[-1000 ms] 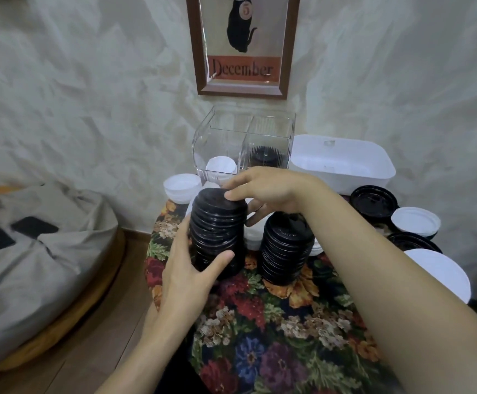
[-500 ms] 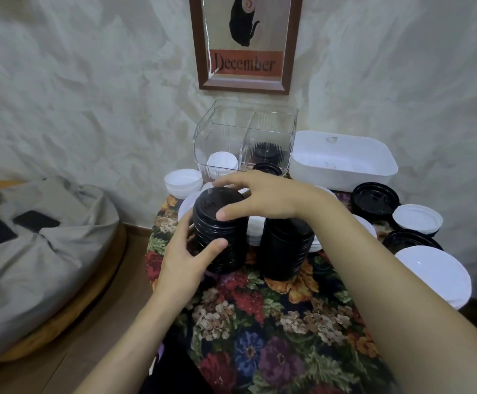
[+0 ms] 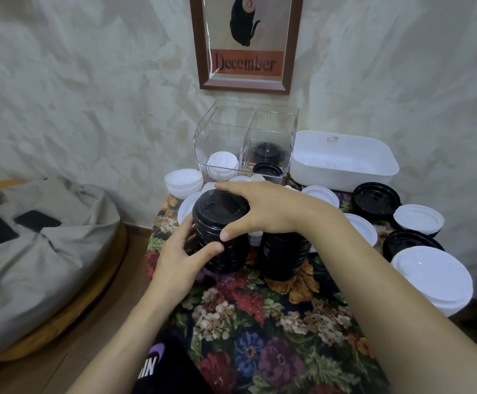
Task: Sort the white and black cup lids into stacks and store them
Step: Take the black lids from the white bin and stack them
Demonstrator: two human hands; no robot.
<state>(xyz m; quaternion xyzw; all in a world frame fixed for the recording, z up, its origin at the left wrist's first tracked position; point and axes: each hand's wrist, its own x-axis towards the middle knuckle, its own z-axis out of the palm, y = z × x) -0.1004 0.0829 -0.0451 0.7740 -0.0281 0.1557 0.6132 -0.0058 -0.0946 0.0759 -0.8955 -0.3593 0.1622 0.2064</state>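
Both hands hold a tall stack of black lids [image 3: 220, 237] on the flowered table. My left hand [image 3: 180, 260] grips its lower side, thumb across the front. My right hand [image 3: 262, 211] curls over its top, thumb on the front. A second black stack [image 3: 284, 257] stands just right of it, partly behind my right arm. A clear divided bin [image 3: 245, 143] at the back holds white lids [image 3: 222, 163] in its left half and black lids [image 3: 267, 155] in its right half.
An empty white tub [image 3: 342, 160] sits right of the bin. Loose white lids [image 3: 430, 277] and black lids [image 3: 375, 199] lie along the table's right and back. White lids [image 3: 183, 182] are stacked at the back left. A grey cushion [image 3: 32, 251] with two phones lies left.
The held stack has been squared up and now stands straighter. My right hand slid further over its top and my left thumb moved across its front. The view tilted down slightly.
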